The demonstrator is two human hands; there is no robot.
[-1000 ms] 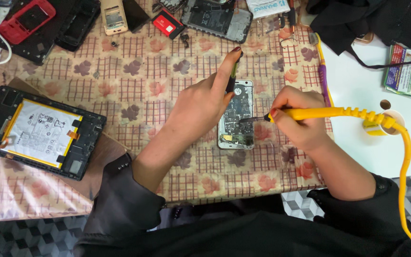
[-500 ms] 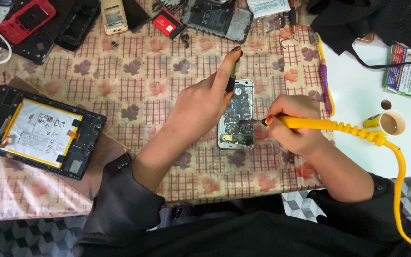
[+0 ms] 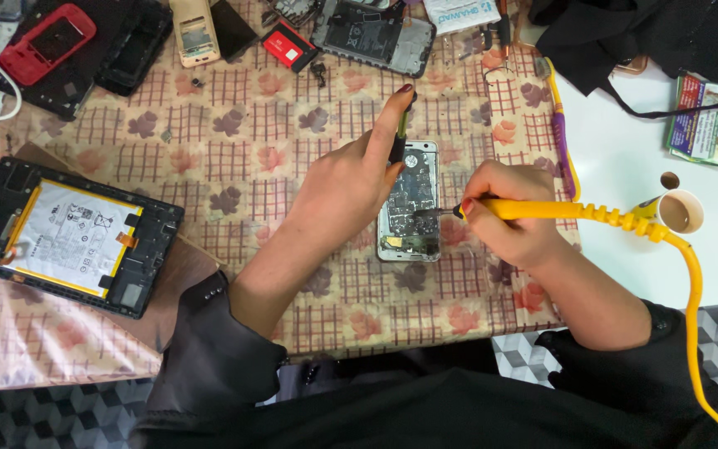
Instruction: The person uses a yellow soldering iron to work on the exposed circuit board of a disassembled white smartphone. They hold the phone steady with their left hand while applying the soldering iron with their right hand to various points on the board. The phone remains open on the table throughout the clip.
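Pressing its metal tip onto the opened phone (image 3: 410, 202) mid-desk (image 3: 625, 158), the yellow iron (image 3: 567, 211), gripped in the right hand (image 3: 513, 214), has swung lower since a second ago. The left hand (image 3: 351, 185) still pinches a green-handled tool (image 3: 398, 143) at the phone's top edge.

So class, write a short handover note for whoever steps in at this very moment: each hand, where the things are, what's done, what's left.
Left hand: holds a thin dark tool over the opened phone.
Right hand: grips the yellow iron, tip on the phone's board.
Phone lies flat on the patterned cloth, back off, board bare. Opened tablet at far left; cup at right.
Done: phone opened.
Left: work at the board is under way; back not refitted.
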